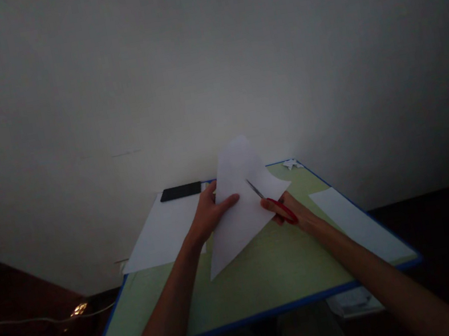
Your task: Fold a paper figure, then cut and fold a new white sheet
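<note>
My left hand [213,207] grips the left side of a white sheet of paper [238,223], its thumb lying on the near face and the other fingers behind. The sheet is held up at a slant above the table, its top and right corner curving. In my right hand [286,209] is a pair of scissors with red handles [283,210]. The blades look closed together and point up and left across the sheet's face. Whether any blade passes through the paper I cannot tell.
The pale green table [270,281] has a blue edge and stands against a grey wall [206,67]. White paper [157,232] lies at left beneath a black phone-like slab [180,191]. Another sheet [360,225] is at right. Small paper pieces [292,164] lie back right. A cable [47,319] hangs left.
</note>
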Motion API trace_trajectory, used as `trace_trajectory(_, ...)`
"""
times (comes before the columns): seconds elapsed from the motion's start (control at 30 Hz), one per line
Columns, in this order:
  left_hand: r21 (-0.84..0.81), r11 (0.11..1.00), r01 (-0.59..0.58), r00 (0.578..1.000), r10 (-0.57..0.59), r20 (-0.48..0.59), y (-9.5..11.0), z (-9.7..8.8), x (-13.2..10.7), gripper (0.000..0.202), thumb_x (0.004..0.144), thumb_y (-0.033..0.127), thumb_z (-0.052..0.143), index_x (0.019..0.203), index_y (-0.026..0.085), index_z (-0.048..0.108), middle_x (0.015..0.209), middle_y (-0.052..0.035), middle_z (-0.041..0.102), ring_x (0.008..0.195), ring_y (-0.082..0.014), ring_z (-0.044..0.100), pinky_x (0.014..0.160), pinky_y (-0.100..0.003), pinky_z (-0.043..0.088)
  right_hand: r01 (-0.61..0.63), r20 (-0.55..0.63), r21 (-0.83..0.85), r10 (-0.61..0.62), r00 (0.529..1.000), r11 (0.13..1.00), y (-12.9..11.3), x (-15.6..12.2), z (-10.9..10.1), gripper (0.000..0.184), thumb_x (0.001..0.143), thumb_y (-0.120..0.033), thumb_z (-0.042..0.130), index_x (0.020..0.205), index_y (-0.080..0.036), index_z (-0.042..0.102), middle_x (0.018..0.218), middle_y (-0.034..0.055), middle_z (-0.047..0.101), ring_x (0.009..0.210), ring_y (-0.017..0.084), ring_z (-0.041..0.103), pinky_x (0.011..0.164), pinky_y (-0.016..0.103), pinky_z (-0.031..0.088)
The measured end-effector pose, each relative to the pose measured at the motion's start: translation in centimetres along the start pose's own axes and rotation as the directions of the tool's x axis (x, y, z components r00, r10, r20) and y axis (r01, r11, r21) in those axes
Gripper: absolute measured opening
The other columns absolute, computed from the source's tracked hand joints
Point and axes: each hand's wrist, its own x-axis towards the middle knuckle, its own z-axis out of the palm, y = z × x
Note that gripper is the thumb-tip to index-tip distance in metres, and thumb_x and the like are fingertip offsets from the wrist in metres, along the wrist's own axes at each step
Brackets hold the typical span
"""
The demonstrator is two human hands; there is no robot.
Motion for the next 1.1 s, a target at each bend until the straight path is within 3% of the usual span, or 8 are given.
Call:
trace_trajectory(0.2, -0.009, 1.000, 0.004, 1.000, -0.004, 0.010, -0.10, 0.03, -0.04, 0.056, 0.074, 0.035, 0.083, 0.123, 0.017, 0.062, 0.117, -0.0134, 0.073, 0.092, -0.0281, 0.074, 0.074, -0.039, 0.064, 0.011, 0.029, 0.024, -0.011, 1.000, 1.000, 0.29, 0.05, 0.00, 0.057, 0.070, -0.073, 0.070, 0.073, -0.018, 0.057, 0.043, -0.0058, 0.047, 0.033, 0.007, 0.039, 0.031, 0.021, 0.032)
trace_trajectory(0.43, -0.037, 0.999, 0.033, 0.997, -0.030, 0.070, -0.01, 0.38, -0.22, 0.061, 0.073, 0.035, 0.083, 0.126, 0.016, 0.060, 0.120, -0.0152, 0.072, 0.094, -0.0295, 0.074, 0.077, -0.043, 0.064, -0.041, 0.044, 0.046, 0.039, 0.998, 0.998, 0.27, 0.15, 0.03, 0.056, 0.072, -0.067, 0.073, 0.090, -0.015, 0.065, 0.059, -0.0019, 0.061, 0.041, 0.009, 0.050, 0.035, 0.020, 0.043)
trace_trajectory(0.6, -0.001, 1.000, 0.028, 0.997, -0.028, 0.073, -0.11, 0.34, -0.17, 0.061, 0.073, 0.035, 0.083, 0.126, 0.015, 0.060, 0.121, -0.0158, 0.072, 0.098, -0.0311, 0.073, 0.078, -0.044, 0.064, -0.061, 0.049, 0.057, 0.059, 0.997, 0.996, 0.60, 0.33, -0.04, 0.056, 0.074, -0.063, 0.074, 0.102, -0.015, 0.067, 0.067, 0.0001, 0.066, 0.045, 0.010, 0.054, 0.035, 0.019, 0.043)
trace_trajectory(0.8, -0.027, 0.998, 0.058, 0.995, -0.055, 0.082, 0.22, 0.35, -0.37, 0.065, 0.073, 0.034, 0.083, 0.130, 0.015, 0.058, 0.120, -0.0162, 0.072, 0.096, -0.0301, 0.074, 0.078, -0.043, 0.064, -0.082, 0.082, 0.058, 0.077, 0.994, 0.995, 0.36, 0.23, -0.09, 0.051, 0.075, -0.060, 0.076, 0.096, -0.014, 0.070, 0.068, 0.0019, 0.068, 0.045, 0.009, 0.055, 0.037, 0.018, 0.043)
trace_trajectory(0.97, -0.016, 0.999, 0.045, 0.993, -0.043, 0.106, -0.06, 0.25, -0.27, 0.061, 0.074, 0.033, 0.082, 0.127, 0.016, 0.059, 0.119, -0.0154, 0.073, 0.096, -0.0299, 0.074, 0.078, -0.042, 0.064, -0.086, 0.088, 0.082, 0.079, 0.993, 0.993, 0.18, 0.13, 0.01, 0.052, 0.074, -0.059, 0.076, 0.101, -0.015, 0.071, 0.072, 0.0029, 0.071, 0.048, 0.011, 0.058, 0.038, 0.020, 0.043)
trace_trajectory(1.1, -0.003, 0.999, 0.038, 0.990, -0.037, 0.136, -0.26, 0.26, -0.19, 0.060, 0.074, 0.033, 0.083, 0.127, 0.016, 0.061, 0.119, -0.0146, 0.073, 0.099, -0.0305, 0.073, 0.079, -0.042, 0.064, -0.079, 0.113, 0.161, 0.061, 0.992, 0.984, 0.15, 0.22, 0.20, 0.047, 0.073, -0.058, 0.078, 0.094, -0.016, 0.072, 0.077, 0.0045, 0.074, 0.060, 0.017, 0.067, 0.051, 0.025, 0.051)
